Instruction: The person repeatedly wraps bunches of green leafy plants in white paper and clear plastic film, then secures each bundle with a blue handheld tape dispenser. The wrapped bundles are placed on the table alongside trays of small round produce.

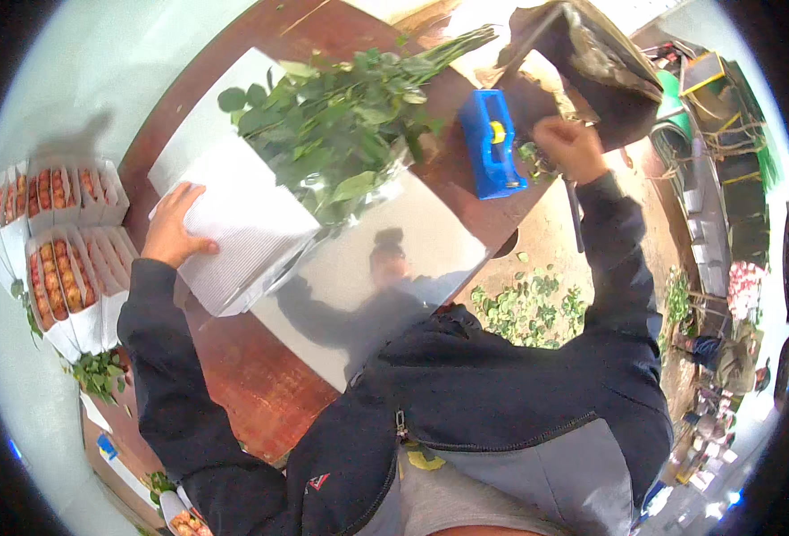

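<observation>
My left hand (176,228) lies over a white corrugated cardboard wrap (253,228), thumb and fingers spread around its left end. Out of the wrap's other side come leafy green stems (341,114), partly in clear plastic film (367,201); any flower heads are hidden inside. Under the bundle is a pale, shiny board (394,268). My right hand (572,147) is raised with curled fingers just right of a blue tape dispenser (491,144) carrying a yellow-cored roll. Whether those fingers pinch anything cannot be made out.
Wrapped bunches of reddish and orange flowers (63,281) stand at the left. The reddish table (267,402) carries the board. Beyond my right hand is a dark open container (608,87). Fallen leaves (535,305) cover the floor; people (736,362) are farther right.
</observation>
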Available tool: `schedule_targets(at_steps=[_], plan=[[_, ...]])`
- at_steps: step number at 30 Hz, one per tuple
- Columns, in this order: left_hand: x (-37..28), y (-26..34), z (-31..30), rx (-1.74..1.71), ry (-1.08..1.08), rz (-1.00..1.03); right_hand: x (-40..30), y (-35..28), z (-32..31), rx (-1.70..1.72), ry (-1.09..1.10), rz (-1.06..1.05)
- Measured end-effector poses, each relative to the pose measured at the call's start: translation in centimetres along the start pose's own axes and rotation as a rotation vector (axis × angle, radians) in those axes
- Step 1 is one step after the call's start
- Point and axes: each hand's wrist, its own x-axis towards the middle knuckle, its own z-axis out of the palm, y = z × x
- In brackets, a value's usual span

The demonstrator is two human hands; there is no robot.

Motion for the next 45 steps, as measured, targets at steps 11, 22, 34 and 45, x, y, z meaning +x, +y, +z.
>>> schedule_targets(at_steps=[11, 22, 34, 45], plan=[[0.1, -2.3, 0.6, -0.032, 0.018, 0.035, -0.7, 4.8, 5.1, 0.167, -0.399, 0.53], [-0.4, -2.8, 0.7, -0.096, 0.016, 0.101, -8.9, 7.3, 5.9, -0.032, -0.374, 0.341], [-0.5, -1.0, 0.6, -0.027, 0.031, 0.098, 0.5, -23.7, 29.9, 0.475, -0.568, -0.219], [-0.8, -1.6, -0.5, -0.173, 0.043, 0.031, 9.0, -25.5, 37.4, 0.108, -0.388, -0.349]])
